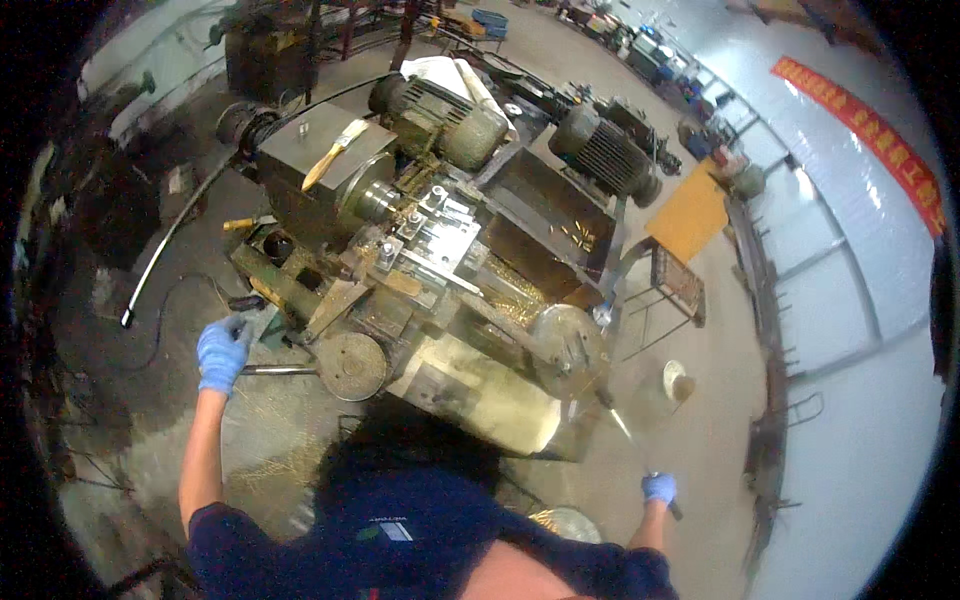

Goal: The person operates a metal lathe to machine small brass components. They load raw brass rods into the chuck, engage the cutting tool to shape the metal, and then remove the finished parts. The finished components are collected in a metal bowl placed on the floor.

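Observation:
A small machine resembling a lathe stands before me, with a round chuck [378,203] and a bright metal slide [445,240]. My left hand [222,355], in a blue glove, is closed at the end of a metal lever [280,370] that comes out of a round disc [352,366]; its fingertips are partly hard to make out. At the lower right, my right hand [659,488], also gloved in blue, wraps round the dark grip of a long lever [622,424]. That lever runs up to a larger round wheel [567,350].
A paintbrush [335,153] lies on the machine's headstock. Golden chips fill part of the metal trough [545,210]. Electric motors [604,153] sit behind. A stand [676,285] and a white container [676,380] are on the floor at right. A hose [175,230] hangs at left.

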